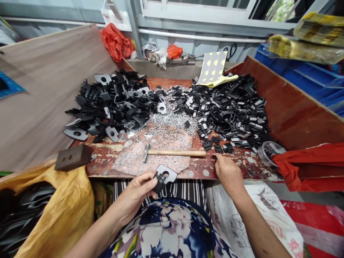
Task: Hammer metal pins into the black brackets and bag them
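Observation:
My left hand [137, 193] is closed on a flat black plate with a round hole and a small black clip fitted to it [163, 176], held just in front of the table's near edge. My right hand [228, 172] rests on the table edge, fingers curled toward the small black clips [219, 147] at the foot of the right pile [233, 111]; whether it grips one is hidden. A wooden-handled hammer [174, 153] lies on a speckled stone slab [156, 152] between my hands. A pile of black plates [113, 104] fills the left.
Small silver metal bits [172, 120] are heaped between the piles. A dark metal block [72, 157] sits at the near left edge. A clear cup [268, 150] and red cloth [309, 165] lie right. Board walls flank the table; a yellow bag [61, 211] hangs lower left.

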Demonstrator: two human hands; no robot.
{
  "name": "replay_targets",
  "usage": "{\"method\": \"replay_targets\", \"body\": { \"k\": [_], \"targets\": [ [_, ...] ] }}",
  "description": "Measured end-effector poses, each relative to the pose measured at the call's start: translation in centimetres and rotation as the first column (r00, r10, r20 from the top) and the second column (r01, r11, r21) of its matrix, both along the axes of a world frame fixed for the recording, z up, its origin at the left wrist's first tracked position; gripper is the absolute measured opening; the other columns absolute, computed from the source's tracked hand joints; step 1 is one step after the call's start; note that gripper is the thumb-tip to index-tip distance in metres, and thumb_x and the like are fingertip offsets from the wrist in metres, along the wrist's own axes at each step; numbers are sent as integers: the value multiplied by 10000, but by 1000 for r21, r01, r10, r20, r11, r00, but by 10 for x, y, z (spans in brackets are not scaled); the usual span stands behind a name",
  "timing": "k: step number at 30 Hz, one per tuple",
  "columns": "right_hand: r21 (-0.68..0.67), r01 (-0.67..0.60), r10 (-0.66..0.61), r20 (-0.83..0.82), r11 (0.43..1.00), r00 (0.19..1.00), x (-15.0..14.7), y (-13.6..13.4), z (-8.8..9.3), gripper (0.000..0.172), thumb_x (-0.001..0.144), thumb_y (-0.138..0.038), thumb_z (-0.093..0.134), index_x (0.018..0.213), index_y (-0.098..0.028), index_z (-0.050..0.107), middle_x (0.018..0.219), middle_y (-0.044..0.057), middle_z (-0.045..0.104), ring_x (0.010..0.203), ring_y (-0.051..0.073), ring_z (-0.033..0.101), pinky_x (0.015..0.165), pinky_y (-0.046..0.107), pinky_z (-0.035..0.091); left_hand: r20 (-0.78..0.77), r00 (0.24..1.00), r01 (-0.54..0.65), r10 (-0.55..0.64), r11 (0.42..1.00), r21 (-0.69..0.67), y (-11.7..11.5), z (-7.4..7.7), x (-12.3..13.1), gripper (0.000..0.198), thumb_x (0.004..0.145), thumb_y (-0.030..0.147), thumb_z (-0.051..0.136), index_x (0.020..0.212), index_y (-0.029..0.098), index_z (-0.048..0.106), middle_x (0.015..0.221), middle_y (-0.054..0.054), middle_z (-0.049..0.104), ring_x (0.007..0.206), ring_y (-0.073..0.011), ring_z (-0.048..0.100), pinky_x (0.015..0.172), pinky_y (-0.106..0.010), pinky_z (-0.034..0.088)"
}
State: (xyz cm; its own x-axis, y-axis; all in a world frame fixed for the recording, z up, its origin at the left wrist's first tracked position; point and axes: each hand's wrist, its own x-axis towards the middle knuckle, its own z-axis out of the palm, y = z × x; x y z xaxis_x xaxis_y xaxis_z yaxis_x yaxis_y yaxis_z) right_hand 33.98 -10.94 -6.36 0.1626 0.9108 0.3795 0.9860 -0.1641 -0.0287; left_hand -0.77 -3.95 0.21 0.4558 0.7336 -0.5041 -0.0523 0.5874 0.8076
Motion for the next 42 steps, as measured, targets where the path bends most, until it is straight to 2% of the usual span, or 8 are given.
{"method": "replay_targets", "body": {
  "k": [3,6,10,14,25,31,36,42],
  "targets": [
    [166,0,34,-201,986,979,-2,-5,14,290,960,-163,492,1129,-221,720,986,89,778,890,252,715,815,384,549,5,1000,6,-6,1000,20,3,2,8,282,688,412,897,729,163,770,907,-43,581,709,-133,514,619,-252,546],
    [376,2,157,-390,927,907,-33,8,46,224,948,-210,589,1081,-283,753,995,46,786,893,236,718,934,441,556,14,1000,11,-12,997,77,4,4,24,266,692,386,892,690,159,754,1050,-68,608,730,-135,535,628,-274,581],
    [421,-276,472,-489,864,734,-98,34,71,263,913,-160,626,1041,-345,761,876,-30,770,827,201,691,1134,572,433,125,992,17,-32,992,122,5,8,45,214,751,372,850,780,170,788,1004,-74,636,804,-170,562,662,-290,597],
    [446,-314,529,-525,838,667,-134,45,64,306,913,-110,578,1039,-324,758,749,-33,697,759,184,651,1149,608,409,207,978,2,-32,990,144,6,8,47,240,789,396,824,843,163,799,948,-74,637,794,-168,575,639,-270,588],
    [430,-384,575,-565,817,591,-160,36,52,388,929,-79,542,1187,-286,744,818,11,696,811,192,628,1057,538,474,184,982,-19,-29,968,252,11,-9,22,270,821,417,808,836,148,801,920,-31,581,578,-77,584,506,-207,540],
    [384,-353,521,-603,853,603,-169,51,38,334,955,-114,541,1106,-305,770,844,-2,737,829,191,659,1099,539,430,183,977,-136,105,976,167,10,-11,12,295,751,424,866,784,143,783,902,-39,568,725,-128,590,564,-219,591],
    [400,-191,435,-715,897,548,-166,60,36,210,944,-169,606,1021,-270,773,936,23,783,888,209,701,1057,494,491,165,981,-128,103,980,150,8,-7,7,299,730,428,879,786,146,798,970,-57,566,751,-133,574,547,-222,598],
    [422,-302,511,-583,855,632,-171,50,52,317,944,-126,561,1098,-307,771,850,-6,749,847,195,662,1167,592,360,220,972,-122,83,978,169,7,-10,10,254,779,404,847,846,162,812,1037,-66,569,866,-172,609,644,-260,642]
  ]
}}
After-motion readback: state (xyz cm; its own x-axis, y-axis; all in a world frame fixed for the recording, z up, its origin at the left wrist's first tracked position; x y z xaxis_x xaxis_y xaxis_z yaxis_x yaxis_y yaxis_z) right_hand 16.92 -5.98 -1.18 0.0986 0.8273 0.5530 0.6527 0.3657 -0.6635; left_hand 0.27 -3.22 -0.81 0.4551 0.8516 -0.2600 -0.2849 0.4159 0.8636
